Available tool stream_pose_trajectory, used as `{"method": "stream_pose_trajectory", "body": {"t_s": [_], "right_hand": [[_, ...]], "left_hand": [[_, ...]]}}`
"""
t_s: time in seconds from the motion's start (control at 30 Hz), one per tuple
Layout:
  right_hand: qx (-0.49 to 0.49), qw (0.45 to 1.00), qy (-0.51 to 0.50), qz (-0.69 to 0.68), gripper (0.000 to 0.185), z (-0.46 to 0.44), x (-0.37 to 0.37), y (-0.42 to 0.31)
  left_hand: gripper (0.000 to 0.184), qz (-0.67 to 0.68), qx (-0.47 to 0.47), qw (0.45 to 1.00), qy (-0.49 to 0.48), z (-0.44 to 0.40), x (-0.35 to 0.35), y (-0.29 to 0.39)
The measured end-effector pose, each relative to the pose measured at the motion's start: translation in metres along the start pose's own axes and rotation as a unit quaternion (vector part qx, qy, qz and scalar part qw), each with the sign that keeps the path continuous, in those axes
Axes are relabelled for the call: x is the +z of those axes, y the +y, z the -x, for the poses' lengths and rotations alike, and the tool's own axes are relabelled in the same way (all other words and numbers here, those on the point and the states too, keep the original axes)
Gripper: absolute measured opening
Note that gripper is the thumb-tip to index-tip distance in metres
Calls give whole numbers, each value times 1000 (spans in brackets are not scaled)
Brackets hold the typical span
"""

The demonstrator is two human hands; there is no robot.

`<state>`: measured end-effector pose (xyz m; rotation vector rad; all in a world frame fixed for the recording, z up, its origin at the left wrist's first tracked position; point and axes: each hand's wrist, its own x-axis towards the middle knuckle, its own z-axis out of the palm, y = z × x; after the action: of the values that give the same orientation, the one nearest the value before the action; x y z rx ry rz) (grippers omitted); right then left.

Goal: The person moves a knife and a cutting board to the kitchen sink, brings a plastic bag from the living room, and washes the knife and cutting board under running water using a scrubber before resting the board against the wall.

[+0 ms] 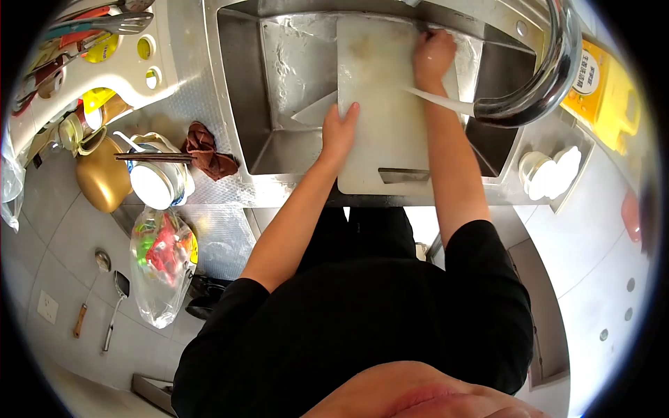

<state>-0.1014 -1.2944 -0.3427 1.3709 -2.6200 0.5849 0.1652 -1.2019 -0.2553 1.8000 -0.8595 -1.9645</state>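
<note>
A white cutting board (383, 132) with a slot at its near end lies over the steel sink (293, 150). My left hand (339, 134) grips the board's left edge, its thumb on top. Farther back, my right hand (435, 56) is on the board's right side with its fingers curled; whatever is in them is hidden. Water (442, 101) runs from the curved faucet (533, 104) towards the board, passing over my right wrist. Under the board's left edge a pale flat corner (317, 111) sticks out in the sink.
Left of the sink are a brown cloth (208, 152), stacked bowls (155, 184) with chopsticks (155, 157) and a utensil rack (164, 42). A plastic bag (157, 279) is nearer. White cups (550, 173) and a yellow container (603, 90) stand on the right.
</note>
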Motion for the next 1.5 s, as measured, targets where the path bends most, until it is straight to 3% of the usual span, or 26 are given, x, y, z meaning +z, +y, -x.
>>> {"method": "stream_pose_trajectory", "body": {"t_s": [0.13, 0.23, 0.3, 0.4, 0.47, 0.53, 0.57, 0.63, 0.7, 0.73, 0.77, 0.8, 0.83, 0.87, 0.97, 1.0, 1.07, 1.1, 1.17, 1.3, 1.43, 1.47, 1.5], "right_hand": [[-34, 994, -58, -84, 16, 46, 12, -89], [-38, 981, -132, -140, 18, 69, -15, -139], [-121, 952, -164, -228, 18, 80, -37, -142], [-113, 957, -141, -226, 17, 74, -50, -83], [-55, 970, -181, -155, 18, 48, -76, -33], [31, 962, -80, -261, 18, 52, -59, 41], [46, 983, -60, -170, 19, 39, -72, 46], [-20, 999, -32, 34, 18, 33, -97, 33], [28, 998, 50, 7, 16, 53, -72, 23], [76, 992, -63, -84, 16, 45, -108, -25], [25, 993, 26, -112, 16, 71, -70, -25], [27, 983, 25, -179, 17, 79, -68, -53], [-17, 994, -58, -94, 18, 87, -76, -76], [10, 982, -131, -135, 19, 95, -85, -97], [-48, 960, -189, -200, 18, 108, -114, -103], [-42, 945, -226, -232, 14, 106, -119, -86], [-42, 966, -210, -146, 11, 100, -114, -34], [-4, 962, -203, -182, 12, 88, -126, -11], [-66, 986, -133, -81, 19, 72, -128, 37], [-25, 989, -139, -54, 24, 47, -136, 53], [-52, 984, -163, -49, 30, 31, -142, 44], [-52, 984, -163, -50, 30, 29, -147, 39], [-45, 964, -235, -120, 30, 29, -152, 35]], "left_hand": [[36, -15, -10, 1000, -8, -1, 1, 5], [34, -26, 39, 999, 28, -2, 3, -4], [31, 37, 17, 999, 18, 0, 0, -4], [30, 65, -9, 998, 20, 12, 3, 14], [31, 69, -18, 997, 20, 13, 4, 14], [31, 72, -24, 997, 21, 11, 5, 15], [32, 70, -17, 997, 21, 10, 5, 16], [33, 66, -12, 998, 20, 9, 7, 16], [34, 44, -9, 999, 27, 6, 10, 20], [34, 42, -10, 999, 25, 6, 10, 22], [34, 48, -18, 998, 23, 7, 10, 25], [34, 53, -25, 998, 22, 6, 9, 28], [34, 51, -24, 998, 21, 2, 7, 24], [35, 31, -10, 999, 25, -5, 3, 15], [34, 41, -21, 999, 17, -5, -5, 17], [33, 73, -45, 996, 7, -3, -5, 20], [34, 79, -53, 995, 1, 2, -3, 29], [35, 86, -61, 994, -2, 5, -3, 31], [39, 113, -99, 988, -20, 8, -6, 35], [44, 232, -176, 951, -107, 0, -20, 24], [42, 294, -147, 928, -174, 40, -21, 50], [42, 362, -151, 895, -212, 49, -18, 49], [43, 429, -154, 855, -247, 56, -14, 48]]}}
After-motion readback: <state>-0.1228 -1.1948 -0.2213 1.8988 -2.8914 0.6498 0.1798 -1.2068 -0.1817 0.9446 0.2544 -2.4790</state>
